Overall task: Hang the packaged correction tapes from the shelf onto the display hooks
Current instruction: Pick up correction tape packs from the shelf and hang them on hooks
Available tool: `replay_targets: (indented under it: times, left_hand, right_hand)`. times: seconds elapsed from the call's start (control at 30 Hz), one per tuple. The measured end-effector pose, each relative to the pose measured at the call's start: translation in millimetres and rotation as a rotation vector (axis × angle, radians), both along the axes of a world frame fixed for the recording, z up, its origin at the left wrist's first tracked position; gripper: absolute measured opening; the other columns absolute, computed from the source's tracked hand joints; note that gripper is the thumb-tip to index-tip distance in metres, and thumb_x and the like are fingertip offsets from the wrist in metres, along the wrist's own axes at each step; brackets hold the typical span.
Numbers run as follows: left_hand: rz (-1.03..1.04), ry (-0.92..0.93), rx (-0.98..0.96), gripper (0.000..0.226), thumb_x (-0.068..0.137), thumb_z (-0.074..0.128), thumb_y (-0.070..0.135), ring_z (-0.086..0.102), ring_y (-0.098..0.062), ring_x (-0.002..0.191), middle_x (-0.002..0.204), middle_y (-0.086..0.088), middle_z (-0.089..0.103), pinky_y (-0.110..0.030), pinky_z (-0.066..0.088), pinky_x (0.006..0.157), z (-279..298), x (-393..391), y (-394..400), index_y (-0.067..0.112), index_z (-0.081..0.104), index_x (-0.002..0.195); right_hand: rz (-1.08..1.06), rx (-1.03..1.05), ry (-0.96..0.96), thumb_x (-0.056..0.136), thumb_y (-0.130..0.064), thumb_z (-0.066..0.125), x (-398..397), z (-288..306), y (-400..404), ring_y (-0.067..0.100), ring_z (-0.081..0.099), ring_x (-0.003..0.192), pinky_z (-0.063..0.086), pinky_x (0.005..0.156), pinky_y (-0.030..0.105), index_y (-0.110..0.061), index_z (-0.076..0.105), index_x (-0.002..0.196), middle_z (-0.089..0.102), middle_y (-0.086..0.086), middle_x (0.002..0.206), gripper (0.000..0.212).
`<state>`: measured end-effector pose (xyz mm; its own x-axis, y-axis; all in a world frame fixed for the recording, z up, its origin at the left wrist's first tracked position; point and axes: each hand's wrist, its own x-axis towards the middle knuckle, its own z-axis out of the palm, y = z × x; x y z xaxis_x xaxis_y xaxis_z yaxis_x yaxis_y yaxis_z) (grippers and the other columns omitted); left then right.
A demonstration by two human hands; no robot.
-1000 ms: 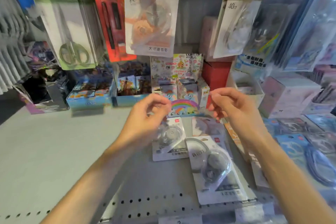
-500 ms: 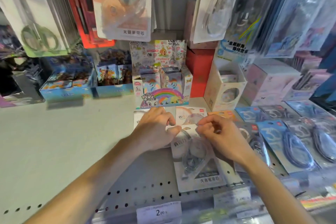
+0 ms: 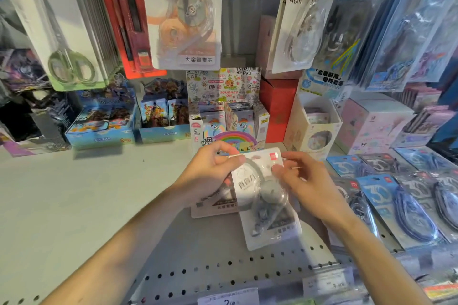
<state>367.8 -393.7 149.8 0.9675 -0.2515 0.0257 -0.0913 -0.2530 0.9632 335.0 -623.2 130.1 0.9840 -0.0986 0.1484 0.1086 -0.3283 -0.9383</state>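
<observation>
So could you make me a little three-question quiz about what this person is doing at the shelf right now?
1. True or false: both hands hold the same white correction tape pack.
2. Which item hangs directly above the hands? A) green-carded scissors B) a correction tape pack with an orange reel C) a blue cable pack
3. Fill in: a second white pack lies flat on the ____, partly under the held one.

Key
1. True: the left hand pinches its top left edge and the right hand grips its right side.
2. B: the hanging pack.
3. Shelf.
</observation>
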Motion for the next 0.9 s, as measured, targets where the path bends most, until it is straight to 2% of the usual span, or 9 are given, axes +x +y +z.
replay_targets:
  times: [0.07,0.2,0.33,0.4,0.5,0.6,0.7,0.8,0.9]
  left_hand:
    - [0.064,-0.003,-0.077,0.020,0.098,0.068,0.028,0.065,-0.016,0.064,0.071,-0.004,0.078,-0.029,0.052,0.057,7,3,4,0.014,0.062,0.112]
    - [0.149,-0.012,-0.158,0.015,0.098,0.068,0.025,0.064,-0.009,0.057,0.069,0.001,0.077,-0.025,0.050,0.054,13,6,14,0.015,0.065,0.110]
    - [0.175,-0.072,-0.111,0.007,0.099,0.067,0.023,0.064,-0.007,0.059,0.075,-0.001,0.075,-0.019,0.052,0.053,7,9,27,0.018,0.069,0.103]
    - [0.198,-0.099,-0.012,0.006,0.098,0.068,0.026,0.067,-0.005,0.060,0.087,0.001,0.074,-0.021,0.053,0.053,-1,11,37,0.023,0.071,0.102]
    - [0.197,-0.130,0.353,0.027,0.092,0.070,0.047,0.064,0.001,0.072,0.101,0.015,0.066,-0.023,0.052,0.061,-18,11,49,0.029,0.065,0.111]
    - [0.154,-0.091,0.698,0.063,0.077,0.063,0.076,0.055,-0.001,0.098,0.115,0.016,0.049,-0.026,0.046,0.081,-31,10,45,0.037,0.055,0.126]
    - [0.137,-0.062,0.791,0.089,0.064,0.062,0.084,0.050,-0.009,0.116,0.122,0.014,0.044,-0.034,0.046,0.098,-36,10,32,0.036,0.050,0.137]
    - [0.140,-0.090,0.837,0.091,0.065,0.067,0.082,0.047,-0.011,0.124,0.126,0.012,0.044,-0.032,0.043,0.099,-40,11,24,0.032,0.048,0.139]
    - [0.155,-0.125,0.831,0.082,0.068,0.071,0.076,0.048,-0.010,0.113,0.118,0.013,0.046,-0.029,0.043,0.092,-40,11,24,0.030,0.052,0.133]
  right_hand:
    - [0.080,0.145,0.092,0.095,-0.031,0.072,1,3,9,-0.003,0.073,0.077,0.049,0.063,0.006,-0.020,0.063,0.126,0.078,-0.012,0.080,0.034]
    - [0.222,0.392,0.226,0.094,-0.023,0.074,2,9,30,0.009,0.078,0.077,0.054,0.055,0.014,-0.013,0.065,0.127,0.082,0.005,0.101,0.035]
    - [0.260,0.452,0.254,0.092,-0.013,0.075,7,10,40,0.020,0.080,0.086,0.057,0.059,0.019,-0.007,0.068,0.123,0.082,0.011,0.103,0.031]
    - [0.201,0.397,0.239,0.092,-0.014,0.076,10,9,36,0.008,0.076,0.065,0.051,0.050,0.013,-0.006,0.069,0.118,0.081,0.001,0.081,0.029]
    - [0.101,0.325,0.207,0.091,-0.019,0.077,17,1,24,-0.004,0.053,0.037,0.035,0.037,0.007,-0.006,0.070,0.110,0.062,-0.014,0.048,0.024]
    - [0.053,0.328,0.195,0.091,-0.020,0.077,23,-5,16,-0.005,0.052,0.035,0.035,0.035,0.007,-0.008,0.070,0.108,0.060,-0.015,0.045,0.021]
    - [0.028,0.287,0.189,0.091,-0.028,0.078,24,-10,12,-0.001,0.042,0.034,0.031,0.035,0.011,-0.016,0.070,0.099,0.056,-0.014,0.045,0.016]
    - [0.023,0.268,0.189,0.089,-0.035,0.080,22,-15,6,0.007,0.030,0.037,0.025,0.035,0.019,-0.023,0.073,0.087,0.045,-0.011,0.046,0.014]
    - [-0.012,0.270,0.182,0.088,-0.034,0.081,21,-15,-1,0.008,0.029,0.038,0.024,0.036,0.020,-0.020,0.073,0.088,0.045,-0.009,0.046,0.016]
